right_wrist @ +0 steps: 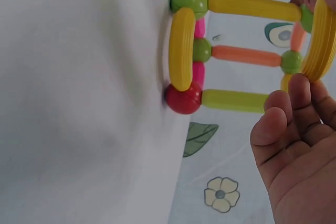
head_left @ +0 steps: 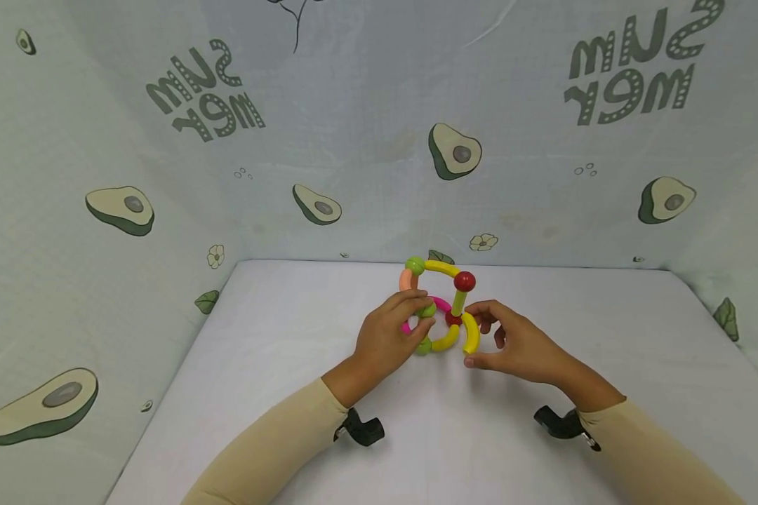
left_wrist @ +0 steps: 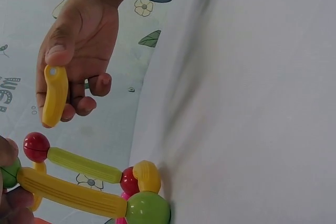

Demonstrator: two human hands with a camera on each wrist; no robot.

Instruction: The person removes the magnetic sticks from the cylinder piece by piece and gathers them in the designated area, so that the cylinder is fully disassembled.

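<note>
A frame of magnetic rods and balls stands on the white table. Its lower ring joins yellow rods, pink rods, a red ball [right_wrist: 184, 98] and green balls [left_wrist: 148, 208]. Upright rods, a lime one [right_wrist: 233, 99] among them, reach up to a red ball [head_left: 464, 281] and green balls [head_left: 415, 265]. My left hand [head_left: 388, 333] grips an upper green ball [head_left: 427, 309] on the frame's near left. At the right, my right hand [head_left: 521, 344] pinches a loose curved yellow rod [left_wrist: 55, 97] between thumb and fingers, apart from the frame. A metal tip shows at the rod's end.
The white table [head_left: 278, 308] meets a hanging cloth [head_left: 379, 140] printed with avocados and the word "summer" mirrored, behind and at both sides. Black wrist cameras [head_left: 363, 428] sit under both sleeves.
</note>
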